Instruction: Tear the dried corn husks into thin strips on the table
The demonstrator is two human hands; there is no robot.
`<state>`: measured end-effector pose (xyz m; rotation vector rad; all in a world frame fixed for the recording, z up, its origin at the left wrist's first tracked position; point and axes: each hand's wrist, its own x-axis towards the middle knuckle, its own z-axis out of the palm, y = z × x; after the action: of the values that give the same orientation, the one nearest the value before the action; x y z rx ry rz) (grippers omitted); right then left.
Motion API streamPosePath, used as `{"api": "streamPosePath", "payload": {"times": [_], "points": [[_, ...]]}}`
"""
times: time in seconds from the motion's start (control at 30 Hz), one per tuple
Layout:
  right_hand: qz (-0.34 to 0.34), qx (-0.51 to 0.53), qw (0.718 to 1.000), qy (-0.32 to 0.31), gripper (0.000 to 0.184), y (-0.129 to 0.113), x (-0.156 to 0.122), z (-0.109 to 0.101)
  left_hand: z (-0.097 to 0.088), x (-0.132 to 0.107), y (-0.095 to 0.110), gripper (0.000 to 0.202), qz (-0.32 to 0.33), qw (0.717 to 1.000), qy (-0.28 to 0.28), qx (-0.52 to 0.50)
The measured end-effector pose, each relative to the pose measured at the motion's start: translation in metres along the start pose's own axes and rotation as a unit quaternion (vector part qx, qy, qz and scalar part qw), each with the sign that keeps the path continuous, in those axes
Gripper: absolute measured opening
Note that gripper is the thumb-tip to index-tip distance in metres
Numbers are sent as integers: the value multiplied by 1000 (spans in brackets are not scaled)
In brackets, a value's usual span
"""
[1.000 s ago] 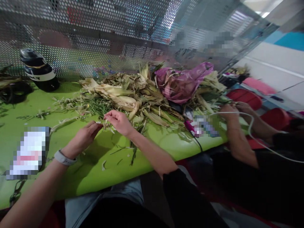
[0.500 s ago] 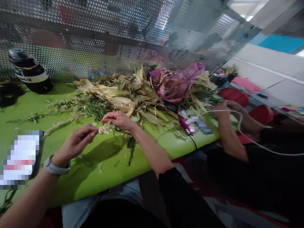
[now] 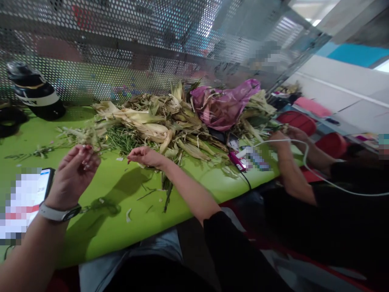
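Note:
My left hand [image 3: 74,172], with a grey watch on its wrist, is raised over the green table [image 3: 121,227]. Its fingers curl together near a strip of loose stems [image 3: 80,134], and I cannot make out what they pinch. My right hand [image 3: 146,156] hovers just above the table in front of a heap of dry corn husks [image 3: 158,121]. Its fingertips are pressed together and point left, and whatever they hold is too small to see. Thin green stalks [image 3: 121,140] lie between the two hands and the heap.
A phone [image 3: 30,194] lies at the left edge. A black-and-white bottle [image 3: 33,91] stands against the perforated metal screen [image 3: 152,48]. A pink plastic bag [image 3: 225,105] sits on the husks. At the right, another person's hands [image 3: 288,136] work beside a white cable [image 3: 304,162].
My hands have drawn apart: the left rose and swung left, the right sank toward the table. The pale husk piece held between them is no longer visible.

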<state>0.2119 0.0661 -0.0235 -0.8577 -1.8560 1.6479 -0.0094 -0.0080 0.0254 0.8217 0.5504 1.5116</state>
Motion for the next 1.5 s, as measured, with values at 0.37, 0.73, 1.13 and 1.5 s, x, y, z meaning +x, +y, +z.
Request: {"api": "streamPosePath", "payload": {"times": [0.37, 0.73, 1.13, 1.5], "points": [[61, -115, 991, 6, 32, -14, -8, -4, -2, 5, 3, 6, -2, 997, 23, 77], [-100, -25, 979, 175, 38, -20, -9, 29, -8, -2, -18, 9, -59, 964, -52, 255], [22, 396, 859, 323, 23, -25, 0, -24, -6, 1, -20, 7, -179, 976, 7, 122], [71, 93, 983, 141, 36, -26, -7, 38, -9, 1, -23, 5, -221, 972, 37, 70]]}}
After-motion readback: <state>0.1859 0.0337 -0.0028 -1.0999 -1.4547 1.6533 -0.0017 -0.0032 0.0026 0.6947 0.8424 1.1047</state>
